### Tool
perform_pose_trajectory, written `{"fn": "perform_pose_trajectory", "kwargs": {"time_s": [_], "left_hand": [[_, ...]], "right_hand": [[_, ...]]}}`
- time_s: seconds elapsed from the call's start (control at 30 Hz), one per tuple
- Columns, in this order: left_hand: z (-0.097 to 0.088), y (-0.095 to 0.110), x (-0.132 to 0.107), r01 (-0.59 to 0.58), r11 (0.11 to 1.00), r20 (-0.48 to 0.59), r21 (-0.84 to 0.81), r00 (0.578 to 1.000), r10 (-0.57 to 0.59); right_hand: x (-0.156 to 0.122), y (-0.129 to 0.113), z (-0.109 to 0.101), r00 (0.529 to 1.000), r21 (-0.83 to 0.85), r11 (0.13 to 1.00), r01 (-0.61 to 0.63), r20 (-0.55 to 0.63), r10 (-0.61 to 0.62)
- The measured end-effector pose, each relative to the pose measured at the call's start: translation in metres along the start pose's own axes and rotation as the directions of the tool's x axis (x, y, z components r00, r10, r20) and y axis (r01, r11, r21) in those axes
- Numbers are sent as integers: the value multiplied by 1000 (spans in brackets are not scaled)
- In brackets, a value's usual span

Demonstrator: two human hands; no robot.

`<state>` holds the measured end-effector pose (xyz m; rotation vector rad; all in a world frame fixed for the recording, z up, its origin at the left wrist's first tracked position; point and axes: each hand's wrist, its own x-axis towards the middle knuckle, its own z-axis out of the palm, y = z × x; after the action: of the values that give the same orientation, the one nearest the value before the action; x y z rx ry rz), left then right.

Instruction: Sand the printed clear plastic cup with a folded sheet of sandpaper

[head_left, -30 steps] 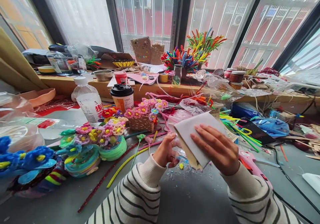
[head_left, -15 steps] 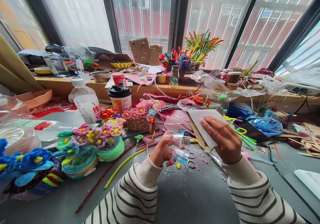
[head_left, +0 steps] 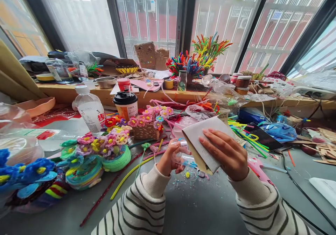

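My right hand (head_left: 226, 153) grips a folded grey-white sheet with a tan underside (head_left: 199, 141), fingers lying over its top face. My left hand (head_left: 170, 159) is closed round a small clear plastic bag (head_left: 183, 155) with blue bits inside, held just left of the sheet and partly under its edge. Below both hands, small rings and a yellow bead (head_left: 187, 174) lie among crumbs on the grey table (head_left: 199, 207). Both sleeves are striped cream and black.
Pipe-cleaner flowers on a green spool (head_left: 115, 154) and a woven basket of flowers (head_left: 147, 126) stand left of centre. A lidded paper cup (head_left: 126, 104) and a plastic bottle (head_left: 89, 109) stand behind. Loose pipe cleaners (head_left: 246, 132), a blue bag (head_left: 279, 130) and cables lie right.
My right hand brought the sheet back left and down over the clear bag, after having swung it right half a second ago. The left hand stayed put, holding the bag.
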<state>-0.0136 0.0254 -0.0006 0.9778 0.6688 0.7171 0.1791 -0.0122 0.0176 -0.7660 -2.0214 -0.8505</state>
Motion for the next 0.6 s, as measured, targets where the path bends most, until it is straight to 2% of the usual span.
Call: {"fn": "perform_pose_trajectory", "kwargs": {"time_s": [0.1, 0.23, 0.37, 0.6], "left_hand": [[1, -2, 0, -13, 999, 16, -29, 1000, 14], [6, -2, -1, 5, 1000, -14, 17, 1000, -5], [9, -3, -2, -25, 999, 2, 24, 1000, 25], [7, -3, -3, -76, 997, -65, -23, 995, 74]], "right_hand": [[0, -5, 4, 998, -6, 999, 44, 45, -44], [-1, -8, 6, 999, -61, 998, -8, 43, 10], [-1, -9, 6, 999, -41, 999, 5, 37, -3], [-3, 6, 4, 981, -77, 979, -190, -37, 188]]}}
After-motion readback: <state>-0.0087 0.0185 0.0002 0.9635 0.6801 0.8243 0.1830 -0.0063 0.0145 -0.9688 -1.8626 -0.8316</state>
